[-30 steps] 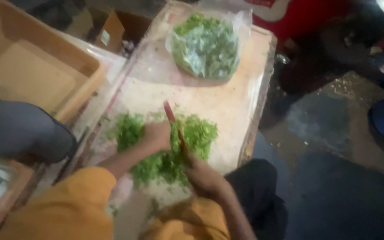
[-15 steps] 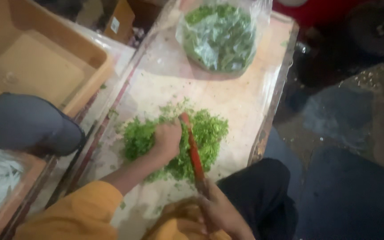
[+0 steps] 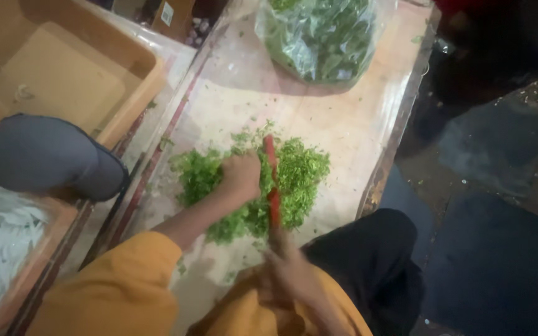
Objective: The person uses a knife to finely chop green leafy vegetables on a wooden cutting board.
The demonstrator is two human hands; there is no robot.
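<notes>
since a moment ago my knife (image 3: 272, 180) has swung from lying slanted across the pile to standing nearly straight up the board, its red blade now running through the middle of the chopped greens (image 3: 250, 186). my left hand (image 3: 239, 177) has stayed bunched on top of the heap, just left of the blade, fingers curled and pressing the leaves down. my right hand (image 3: 287, 274) is wrapped closed around the knife handle, low in the view and blurred, so i can only say it looks like a full fist. i read the new line of the blade as a fresh cutting direction across the same pile.

the greens sit in a loose mound at the near centre of the pale cutting board (image 3: 356, 124), already fine and bright green, with stray flecks around. at the far end rests a clear plastic bag of whole leaves (image 3: 322, 37). a tan tray (image 3: 63, 68) lies to the left.
</notes>
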